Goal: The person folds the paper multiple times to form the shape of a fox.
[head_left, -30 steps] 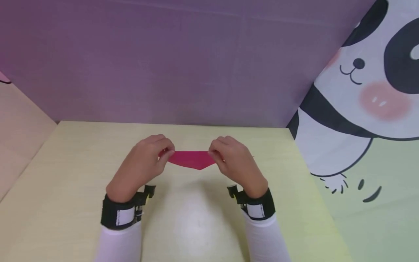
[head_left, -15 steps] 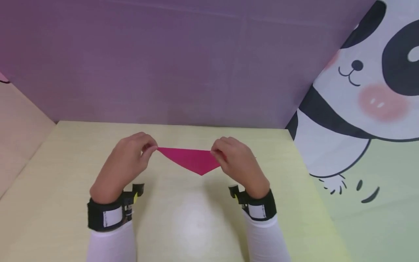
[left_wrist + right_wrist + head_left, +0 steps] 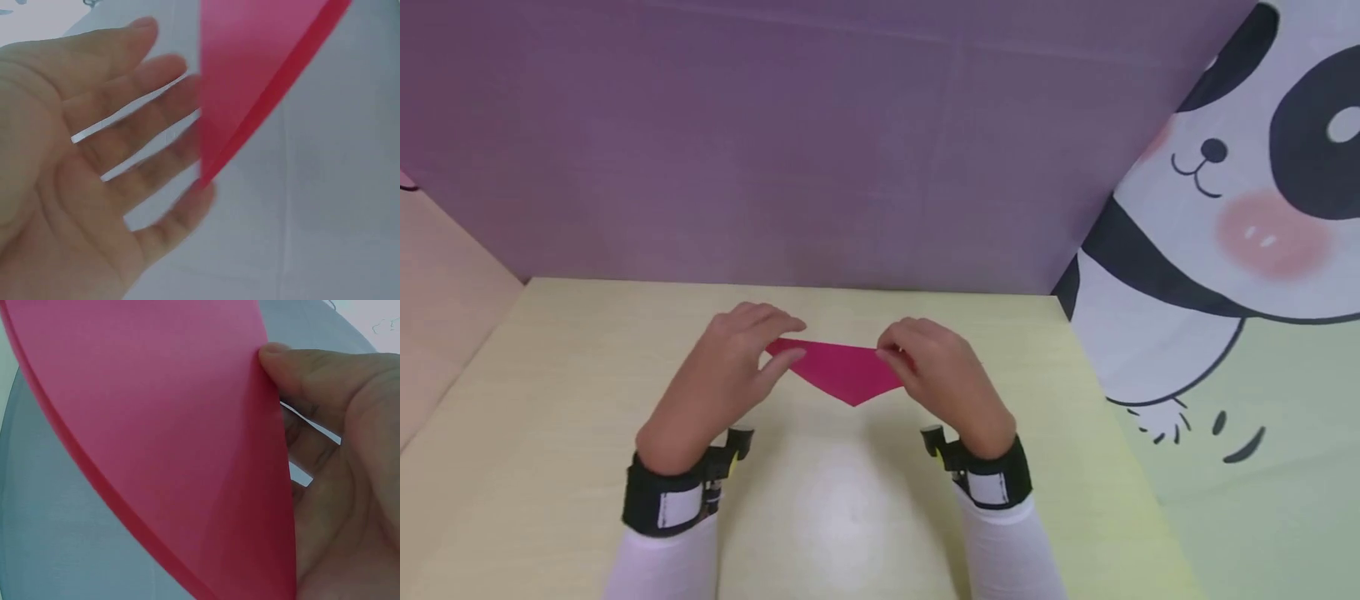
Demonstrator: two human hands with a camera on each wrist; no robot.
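Note:
A folded sheet of bright pink paper (image 3: 842,368), triangular with one corner pointing down towards the person, is held up over the table. My right hand (image 3: 943,371) pinches its top edge near the right end, thumb in front and the other fingers behind, as the right wrist view shows. Around the left end is my left hand (image 3: 730,367), thumb and fingers parted with a gap between them. In the left wrist view the left fingers (image 3: 147,125) are spread and partly behind the paper's tapering tip (image 3: 215,162). The paper's right end is hidden by the right hand.
The pale wooden table (image 3: 842,525) spreads below both hands. Behind it stands a purple cloth wall (image 3: 790,150). A panda-patterned cloth (image 3: 1247,375) hangs along the right side, and a pale pinkish panel (image 3: 445,317) borders the left.
My left hand pulled left along the paper's top edge to its tip, then let go and came back right with its fingers parted. My right hand kept its pinch, nearly still.

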